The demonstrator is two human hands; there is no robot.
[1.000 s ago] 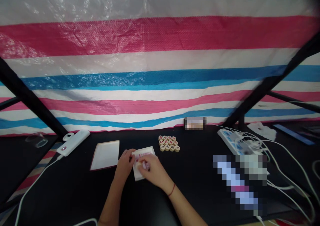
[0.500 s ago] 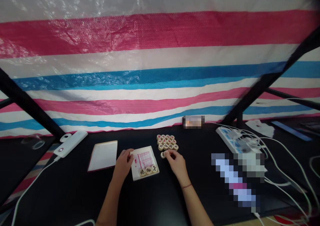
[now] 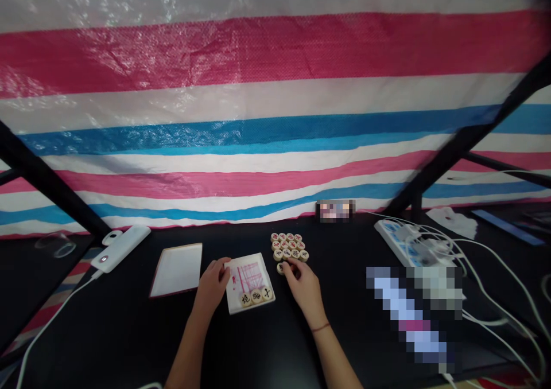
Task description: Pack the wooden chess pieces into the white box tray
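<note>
My right hand [image 3: 303, 283] is closed at a round Chinese chess piece [image 3: 280, 268], thumb and fingertips on its right side. This piece stands just in front of neat rows of other chess pieces [image 3: 289, 245], the far rows marked in red and the near row in black. My left hand [image 3: 213, 283] grips the left edge of a shallow white box [image 3: 238, 263] with pink lines printed inside. Three black-marked pieces [image 3: 257, 296] lie side by side along the box's near edge. Left of my left hand lies the box lid [image 3: 177, 269], its white inside facing up.
A white device [image 3: 124, 252] with a cable lies at the left on the black table [image 3: 253, 349]. To the right are a power strip [image 3: 394, 242] with tangled white cables and a blurred-out long object [image 3: 408, 317]. A striped sheet [image 3: 258, 102] hangs behind, between black frame bars.
Hardly anything differs. The view has shifted slightly, and my right hand stays at the piece in front of the rows while my left hand keeps its place on the box.
</note>
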